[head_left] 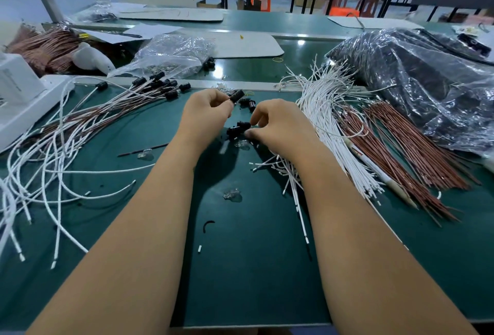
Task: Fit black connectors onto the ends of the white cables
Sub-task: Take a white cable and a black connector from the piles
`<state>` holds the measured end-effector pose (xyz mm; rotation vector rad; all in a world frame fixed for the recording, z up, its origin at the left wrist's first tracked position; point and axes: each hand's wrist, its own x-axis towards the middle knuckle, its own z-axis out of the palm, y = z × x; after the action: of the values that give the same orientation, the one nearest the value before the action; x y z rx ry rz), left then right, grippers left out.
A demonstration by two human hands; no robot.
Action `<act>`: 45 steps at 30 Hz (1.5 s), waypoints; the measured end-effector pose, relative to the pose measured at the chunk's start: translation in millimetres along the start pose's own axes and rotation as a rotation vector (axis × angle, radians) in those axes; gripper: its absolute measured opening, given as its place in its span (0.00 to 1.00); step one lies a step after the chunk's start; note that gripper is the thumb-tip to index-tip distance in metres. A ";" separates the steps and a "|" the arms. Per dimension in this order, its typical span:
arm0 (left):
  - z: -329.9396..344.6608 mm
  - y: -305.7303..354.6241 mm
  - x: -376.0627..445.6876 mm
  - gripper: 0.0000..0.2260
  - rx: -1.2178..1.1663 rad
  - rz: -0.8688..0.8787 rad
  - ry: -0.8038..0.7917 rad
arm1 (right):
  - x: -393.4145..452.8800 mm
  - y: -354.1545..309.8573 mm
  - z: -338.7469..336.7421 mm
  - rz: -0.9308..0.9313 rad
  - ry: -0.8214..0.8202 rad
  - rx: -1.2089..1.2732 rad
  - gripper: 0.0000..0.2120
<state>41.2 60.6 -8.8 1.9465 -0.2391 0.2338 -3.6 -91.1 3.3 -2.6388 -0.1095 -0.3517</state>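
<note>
Left of centre, fitted cables [149, 88] pile up; my left hand [205, 112] fingers pinch a black connector [236, 96], right hand [278, 126] fingers pinch another connector [240, 128]; many white cables [328, 120] remain.

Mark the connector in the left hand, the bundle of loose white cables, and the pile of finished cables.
connector [236, 96], head view, on its black body between the fingertips.
white cables [324, 110], head view, middle of the bundle's arch.
finished cables [160, 86], head view, on the clustered black ends.
</note>
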 end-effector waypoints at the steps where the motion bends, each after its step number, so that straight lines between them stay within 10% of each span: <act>1: -0.1 -0.1 0.1 0.04 -0.002 -0.003 -0.004 | -0.5 -0.7 0.5 -0.006 0.011 0.003 0.07; 17: -1.4 7.6 -6.1 0.04 -0.050 0.015 -0.067 | 2.8 4.6 -1.1 0.165 0.138 0.931 0.05; 45: -4.1 13.2 -12.3 0.02 -0.037 0.135 -0.124 | 4.3 10.0 -1.6 0.175 0.258 0.966 0.07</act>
<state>25.6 60.1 1.0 1.9124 -0.4541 0.1960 1.5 -100.6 1.3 -1.6230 0.0354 -0.4346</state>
